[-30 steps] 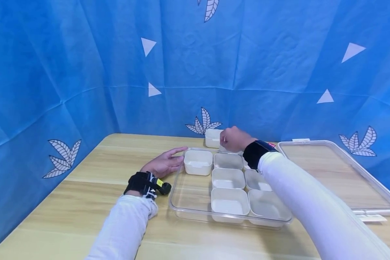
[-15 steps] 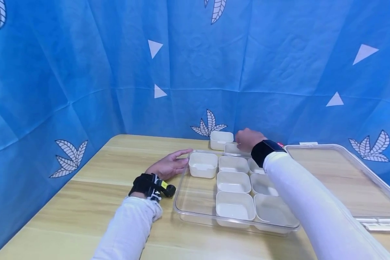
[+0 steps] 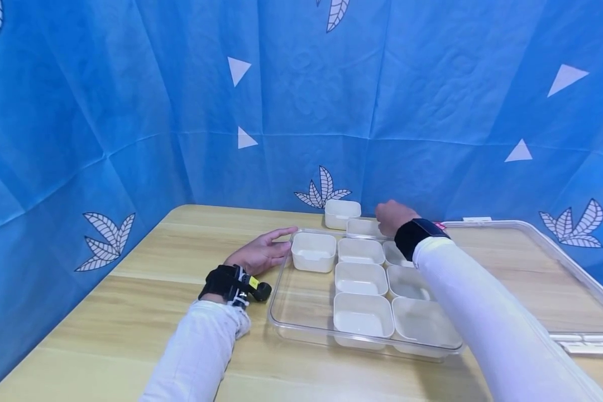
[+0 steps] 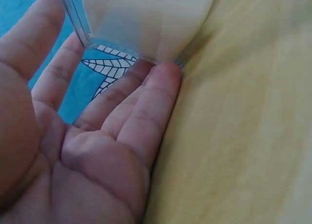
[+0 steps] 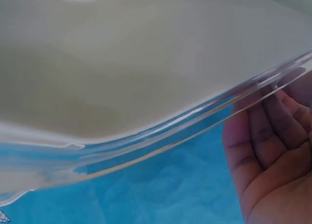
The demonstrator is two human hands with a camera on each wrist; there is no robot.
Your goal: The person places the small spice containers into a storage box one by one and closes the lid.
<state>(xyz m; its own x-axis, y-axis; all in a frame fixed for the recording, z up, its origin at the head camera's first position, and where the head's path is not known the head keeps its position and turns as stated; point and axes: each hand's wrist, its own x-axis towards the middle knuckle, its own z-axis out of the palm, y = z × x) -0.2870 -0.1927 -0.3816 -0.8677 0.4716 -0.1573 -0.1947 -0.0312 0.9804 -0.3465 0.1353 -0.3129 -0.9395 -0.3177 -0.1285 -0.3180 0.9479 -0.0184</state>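
Note:
My left hand (image 3: 258, 254) rests at the far left corner of a clear plastic tray (image 3: 276, 324). In the left wrist view its fingertips (image 4: 165, 75) touch the tray's lower edge, with the palm open. A single white bin (image 3: 314, 252) stands in that corner of the tray. My right hand (image 3: 394, 216) is beyond the tray's far rim, just right of a small white bin (image 3: 364, 228). In the right wrist view its bent fingers (image 5: 263, 131) meet the thumb behind the clear rim, which partly hides them; I cannot tell whether they hold anything.
Several white bins, such as the front one (image 3: 364, 317), stand in the tray's middle and right part. Another white bin (image 3: 342, 214) stands behind the tray. A large clear lid (image 3: 537, 273) with white clips lies at right. A blue curtain (image 3: 301, 84) closes off the back.
My right hand has moved right along the far side of the tray, uncovering the small bin beside it. The left hand stays at the tray corner. The head view has shifted slightly.

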